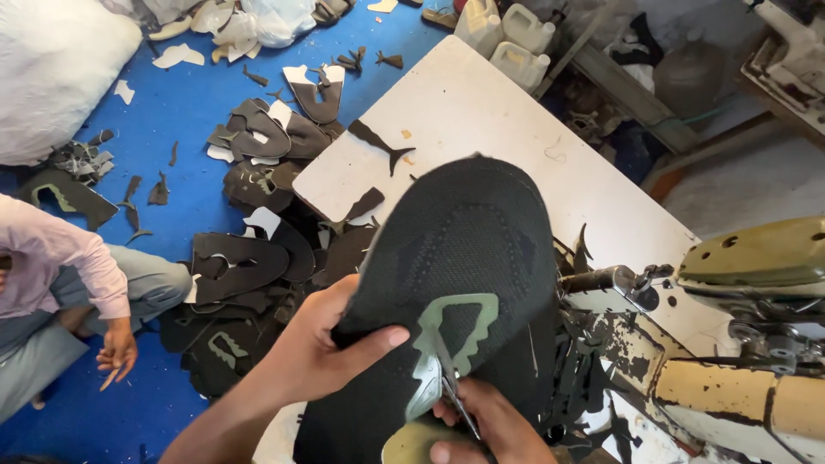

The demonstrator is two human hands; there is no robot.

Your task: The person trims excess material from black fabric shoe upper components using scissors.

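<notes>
A black knitted shoe upper (464, 249) is held up in front of me, with a pale green cut-out lining (455, 331) showing at its tongue opening. My left hand (322, 344) grips its left edge, thumb across the fabric. At the bottom of the view my right hand (481, 425) is closed on small scissors (451, 387), whose blades lie at the green lining's edge. A yellowish piece (412, 442) shows below the upper.
A white worktable (481, 112) holds black offcuts (382, 146). A worn cream sewing machine (739, 344) stands at right. Piles of black cut uppers (249, 258) lie on the blue floor. A seated person in a pink sleeve (60, 275) is at left. Plastic jugs (511, 39) stand beyond the table.
</notes>
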